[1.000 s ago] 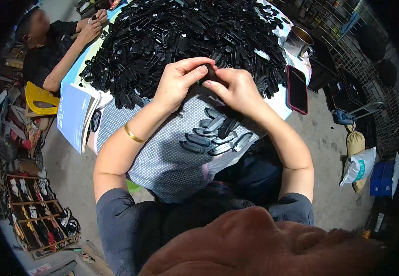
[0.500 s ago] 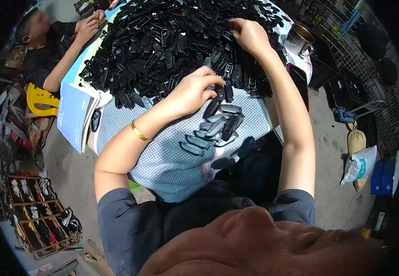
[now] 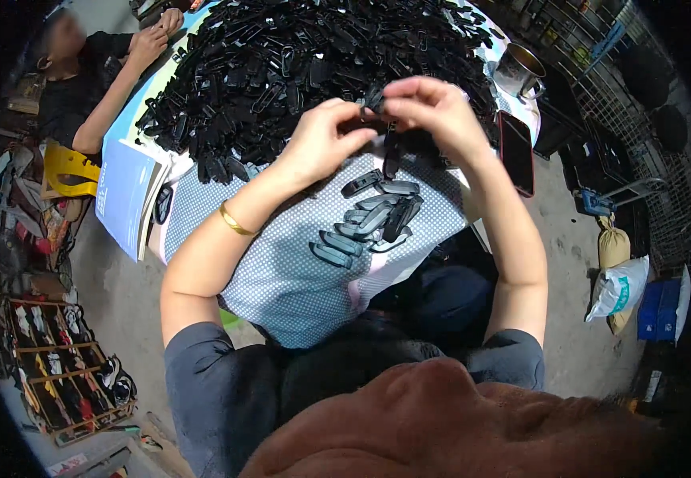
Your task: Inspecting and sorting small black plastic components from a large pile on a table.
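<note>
In front of the dark pile, my two hands meet at a small black oblong clip-like piece (image 3: 374, 99). Thumb and fingers of my right hand (image 3: 441, 119) pinch it from the right. From the left, my left hand (image 3: 318, 147) grips at its lower side; its fingertips partly hide the piece. Just beyond lies a large heap of similar black pieces (image 3: 258, 88). Closer to me, several black pieces with grey faces (image 3: 373, 215) lie in a loose row on the dotted cloth (image 3: 282, 271). One darker piece (image 3: 361, 183) rests at the far end of that row.
At the table's left edge stands a blue-covered book (image 3: 126, 199). To the right are a phone (image 3: 516, 151) and a metal mug (image 3: 519, 70). Another person's hands (image 3: 158, 36) are at the far left edge, above a yellow chair (image 3: 70, 171). Sacks (image 3: 620, 288) stand on the floor at right.
My right hand has come back from the heap toward my left hand, and both now hold a black piece. A dark piece now lies at the row's far end.
</note>
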Motion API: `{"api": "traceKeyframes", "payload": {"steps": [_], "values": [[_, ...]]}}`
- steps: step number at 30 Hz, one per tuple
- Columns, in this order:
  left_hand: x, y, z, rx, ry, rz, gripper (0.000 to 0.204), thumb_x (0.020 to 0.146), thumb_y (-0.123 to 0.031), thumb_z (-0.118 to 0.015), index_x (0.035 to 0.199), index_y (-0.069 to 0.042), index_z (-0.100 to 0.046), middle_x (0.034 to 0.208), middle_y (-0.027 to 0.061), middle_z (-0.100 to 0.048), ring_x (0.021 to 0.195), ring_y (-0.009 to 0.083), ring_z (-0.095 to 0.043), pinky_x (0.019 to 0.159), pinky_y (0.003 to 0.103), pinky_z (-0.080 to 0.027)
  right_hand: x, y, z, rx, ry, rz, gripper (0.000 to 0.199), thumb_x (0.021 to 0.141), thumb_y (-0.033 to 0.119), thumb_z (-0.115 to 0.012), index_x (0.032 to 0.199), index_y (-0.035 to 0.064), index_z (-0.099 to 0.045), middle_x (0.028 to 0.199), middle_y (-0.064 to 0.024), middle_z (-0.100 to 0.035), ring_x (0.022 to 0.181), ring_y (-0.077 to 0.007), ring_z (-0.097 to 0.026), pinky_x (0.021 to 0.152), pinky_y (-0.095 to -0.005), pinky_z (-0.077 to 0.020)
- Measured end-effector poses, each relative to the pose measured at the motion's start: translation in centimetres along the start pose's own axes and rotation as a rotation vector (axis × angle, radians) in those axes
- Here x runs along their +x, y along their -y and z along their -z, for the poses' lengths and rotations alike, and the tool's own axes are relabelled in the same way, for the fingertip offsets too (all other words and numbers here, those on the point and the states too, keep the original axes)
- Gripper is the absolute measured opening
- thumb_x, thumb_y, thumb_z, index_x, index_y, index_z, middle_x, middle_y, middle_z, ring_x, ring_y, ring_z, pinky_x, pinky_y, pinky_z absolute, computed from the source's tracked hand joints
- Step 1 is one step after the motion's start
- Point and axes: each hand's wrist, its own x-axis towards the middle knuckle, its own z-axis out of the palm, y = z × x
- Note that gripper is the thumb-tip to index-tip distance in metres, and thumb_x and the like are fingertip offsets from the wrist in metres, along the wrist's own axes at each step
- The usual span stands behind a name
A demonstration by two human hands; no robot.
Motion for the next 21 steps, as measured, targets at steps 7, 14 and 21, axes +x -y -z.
{"api": "traceKeyframes", "payload": {"steps": [7,14,21], "values": [[0.0,0.1,0.4,-0.813,-0.030,0.215,0.037,0.079,0.000,-0.063,0.114,0.004,-0.054,0.099,0.0097,-0.061,0.083,0.0121,-0.060,0.076,0.022,-0.049,-1.1,-2.5,-1.6,-0.164,-0.119,0.098,0.025,0.082,0.014,-0.065,0.104,0.0013,-0.064,0.089,-0.0048,-0.063,0.074,-0.0099,-0.060,0.060,-0.0212,-0.0489],[0.0,-0.1,1.5,-0.908,-0.036,0.198,0.035,0.080,0.000,-0.062,0.114,0.004,-0.054,0.094,0.0111,-0.064,0.082,0.0149,-0.064,0.076,0.024,-0.051,-1.3,-1.9,-1.9,0.117,-0.101,0.119,0.021,0.085,0.010,-0.061,0.100,-0.0040,-0.064,0.099,-0.0074,-0.059,0.073,-0.0126,-0.062,0.061,-0.0225,-0.0511],[-0.4,-1.1,2.1,-0.565,-0.087,0.094,0.024,0.078,-0.001,-0.065,0.101,0.003,-0.062,0.081,0.0084,-0.066,0.075,0.0132,-0.065,0.066,0.021,-0.051,-1.6,-1.8,-3.1,0.195,-0.073,0.047,0.023,0.086,0.011,-0.060,0.100,-0.0067,-0.061,0.103,-0.0095,-0.058,0.071,-0.0131,-0.062,0.058,-0.0227,-0.0509]]}}
